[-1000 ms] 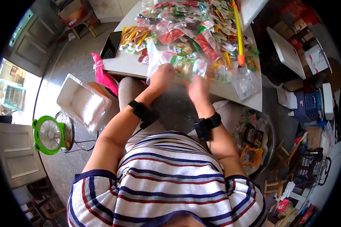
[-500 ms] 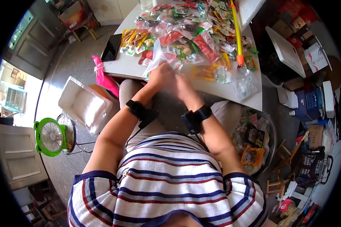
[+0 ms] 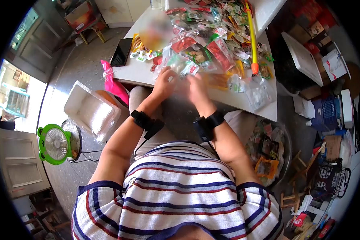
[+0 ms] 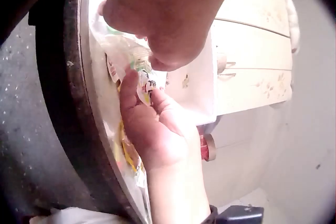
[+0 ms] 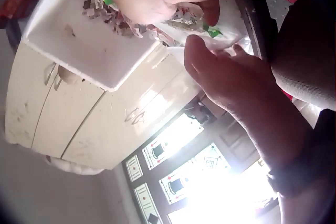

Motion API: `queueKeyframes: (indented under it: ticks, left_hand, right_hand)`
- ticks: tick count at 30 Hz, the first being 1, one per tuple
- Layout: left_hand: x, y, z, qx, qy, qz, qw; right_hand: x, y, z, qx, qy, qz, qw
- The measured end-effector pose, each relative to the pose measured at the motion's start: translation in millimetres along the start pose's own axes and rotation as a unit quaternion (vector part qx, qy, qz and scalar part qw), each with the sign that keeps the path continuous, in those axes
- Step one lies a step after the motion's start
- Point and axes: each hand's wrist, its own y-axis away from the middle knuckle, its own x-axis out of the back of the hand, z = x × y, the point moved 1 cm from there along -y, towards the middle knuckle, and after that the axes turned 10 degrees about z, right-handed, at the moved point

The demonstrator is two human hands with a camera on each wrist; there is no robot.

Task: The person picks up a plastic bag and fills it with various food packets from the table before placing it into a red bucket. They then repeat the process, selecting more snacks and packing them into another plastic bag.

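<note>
My left hand (image 3: 164,85) grips the near left side of a clear plastic bag (image 3: 168,60) at the table's front edge. Close beside it, my right hand (image 3: 197,91) pinches a small snack packet with a white printed label (image 3: 190,69). In the left wrist view, the right thumb and fingers are on either side of this packet (image 4: 148,82), while the left hand (image 4: 157,19) covers part of it. In the right wrist view, the left thumb (image 5: 195,50) lies against the bag's whitish film. Green shows through the bag, but whether the packet is inside it I cannot tell.
A heap of snack packets (image 3: 212,24) covers the far part of the table (image 3: 142,75). A yellow stick (image 3: 252,36) lies at the right, a black phone (image 3: 121,52) at the left. A foam box (image 3: 90,106) stands lower left, and a basin of packets (image 3: 286,160) lower right.
The right hand has brought the packet leftward to the bag beside the left hand. The bag, upright before, now leans forward over the table, and the hands have moved slightly apart.
</note>
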Motion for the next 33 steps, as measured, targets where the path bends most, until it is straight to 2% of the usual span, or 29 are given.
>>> queueKeyframes:
  ticks: [2, 3, 5, 6, 8, 9, 11, 14, 15, 16, 17, 18, 20, 22, 23, 25, 26, 27, 28, 30, 31, 33]
  left_hand:
    - [6, -6, 10, 0.137, 0.043, -0.087, 0.986]
    - [5, -7, 9, 0.131, 0.019, -0.100, 0.986]
    - [4, -6, -1, 0.120, -0.029, -0.126, 0.984]
    - [4, -7, -5, 0.092, -0.030, -0.127, 0.987]
    - [2, -10, -11, 0.037, -0.033, -0.127, 0.991]
    - [4, -9, -7, -0.020, -0.084, -0.105, 0.991]
    - [6, -2, 6, -0.132, -0.184, -0.060, 0.972]
    - [5, -1, 13, -0.119, -0.198, -0.072, 0.970]
    - [6, -5, 0, -0.014, -0.056, -0.084, 0.995]
    - [9, -14, -8, 0.093, 0.086, -0.092, 0.988]
    - [8, -19, -15, 0.337, 0.174, -0.021, 0.925]
    - [16, -26, -28, 0.372, 0.164, 0.036, 0.913]
    - [34, -34, -29, 0.510, 0.284, 0.102, 0.805]
    - [42, -33, -49, 0.538, 0.357, 0.127, 0.753]
    - [42, -31, -53, 0.519, 0.328, 0.157, 0.774]
    - [30, -21, -71, 0.415, 0.205, 0.080, 0.883]
    - [25, -16, -82, 0.357, 0.140, 0.040, 0.923]
    - [29, -15, -50, 0.343, 0.123, 0.001, 0.931]
    - [27, -9, -41, 0.174, 0.014, -0.002, 0.985]
    - [23, -2, -16, 0.028, -0.081, -0.034, 0.996]
    - [17, 2, -11, 0.003, -0.105, -0.037, 0.994]
    - [8, 6, 2, -0.029, -0.167, -0.057, 0.984]
  right_hand:
    - [-2, -2, -4, 0.043, 0.104, 0.012, 0.994]
    - [-5, -2, -9, 0.066, 0.156, 0.019, 0.985]
    - [-13, -1, -15, -0.029, 0.071, -0.002, 0.997]
    - [-16, -2, -17, -0.077, 0.028, -0.013, 0.997]
    - [-16, -6, -19, -0.105, 0.065, 0.002, 0.992]
    - [-15, -9, -19, -0.119, 0.083, 0.010, 0.989]
    - [-5, -23, -9, -0.121, 0.036, 0.008, 0.992]
    - [-10, -22, -5, -0.122, 0.006, 0.017, 0.992]
    - [-13, -20, -4, -0.123, 0.004, 0.022, 0.992]
    - [-11, -24, -2, -0.094, 0.013, 0.026, 0.995]
    - [-5, -30, 2, -0.065, 0.022, 0.030, 0.997]
    - [-2, -33, 3, -0.035, 0.032, 0.034, 0.998]
    - [-11, -20, -11, -0.039, -0.001, 0.007, 0.999]
    - [-12, -18, -15, -0.052, 0.011, 0.008, 0.999]
    - [-12, -17, -17, -0.058, 0.016, 0.010, 0.998]
    - [-11, -16, -18, -0.071, 0.027, 0.014, 0.997]
    - [-12, -15, -20, -0.050, 0.109, 0.024, 0.992]
    - [-13, -16, -22, -0.028, 0.191, 0.032, 0.981]
    - [-14, -18, -24, -0.004, 0.272, 0.040, 0.961]
    - [-9, -27, -21, 0.048, 0.382, -0.008, 0.923]
    - [-9, -28, -20, 0.073, 0.435, -0.031, 0.897]
    - [-13, -25, -28, 0.081, 0.461, -0.051, 0.882]
